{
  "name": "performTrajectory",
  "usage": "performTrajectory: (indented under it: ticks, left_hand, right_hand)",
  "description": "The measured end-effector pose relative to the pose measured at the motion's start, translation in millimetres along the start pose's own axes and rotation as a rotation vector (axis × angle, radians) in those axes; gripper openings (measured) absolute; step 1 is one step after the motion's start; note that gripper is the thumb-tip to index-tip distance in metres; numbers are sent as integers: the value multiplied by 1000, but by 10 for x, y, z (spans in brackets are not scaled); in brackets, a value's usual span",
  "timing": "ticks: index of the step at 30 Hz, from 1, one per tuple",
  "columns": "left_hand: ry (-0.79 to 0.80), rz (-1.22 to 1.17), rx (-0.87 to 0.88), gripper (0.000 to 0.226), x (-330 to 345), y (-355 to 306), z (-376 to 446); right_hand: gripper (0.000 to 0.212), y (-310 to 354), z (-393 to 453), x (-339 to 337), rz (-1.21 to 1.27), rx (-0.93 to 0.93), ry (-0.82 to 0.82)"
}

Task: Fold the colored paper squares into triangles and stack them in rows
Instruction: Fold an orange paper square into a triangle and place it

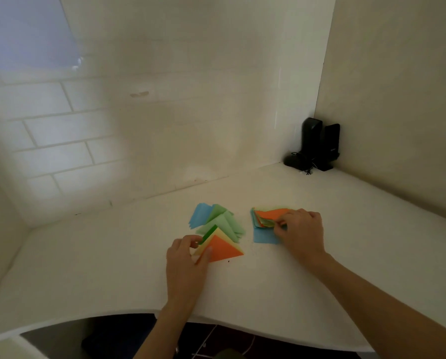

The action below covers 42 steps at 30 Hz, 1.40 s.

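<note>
Left hand (185,257) fingers flat, pressing orange triangle (224,248) atop folded row (220,226) mid-bench (113,268), right hand (301,230) pinching top orange square (271,213) of stack (262,221), blue sheet (264,237) beneath.

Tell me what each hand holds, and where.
Right hand pinches the orange sheet at its right edge. Left hand presses the orange triangle's left corner.

We see dim, soft light, a bluish glare on the wall (30,35) upper left, overall blur and bent edges.
</note>
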<state>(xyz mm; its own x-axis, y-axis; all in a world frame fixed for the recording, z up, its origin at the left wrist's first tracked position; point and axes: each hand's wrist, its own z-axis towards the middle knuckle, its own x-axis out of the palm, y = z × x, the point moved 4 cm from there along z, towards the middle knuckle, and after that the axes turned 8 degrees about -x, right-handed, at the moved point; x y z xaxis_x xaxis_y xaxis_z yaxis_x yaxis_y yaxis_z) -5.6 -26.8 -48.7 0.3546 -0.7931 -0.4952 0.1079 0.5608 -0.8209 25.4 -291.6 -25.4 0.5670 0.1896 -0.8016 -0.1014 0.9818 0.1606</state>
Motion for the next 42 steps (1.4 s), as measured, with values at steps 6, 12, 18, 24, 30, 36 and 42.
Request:
performTrajectory:
  ticks: [6,12,18,24,30,36,42]
  left_hand:
    - [-71,12,193,25,120,-426,-153]
    - [169,-5,463,23,592,-813,-433]
    - [369,71,530,27,998,-858,-691]
    - [417,93,527,16,1094,-792,-718]
    - [424,7,438,16,1108,-738,-651]
    - [427,-11,373,14,1153,-771,-592]
    - [425,-17,283,24,1201,-768,-538]
  right_hand:
    - [9,-213,-200,-175,115,-20,15]
    - [5,-264,-624,-513,167,-165,-62]
    - [15,-292,-943,-595,151,-241,81]
    - [23,-305,-1079,-493,199,-203,211]
    - [30,-369,-1065,-403,364,-97,182]
    - [28,-371,-970,-365,414,-34,208]
    - [27,-406,-906,-308,574,200,304]
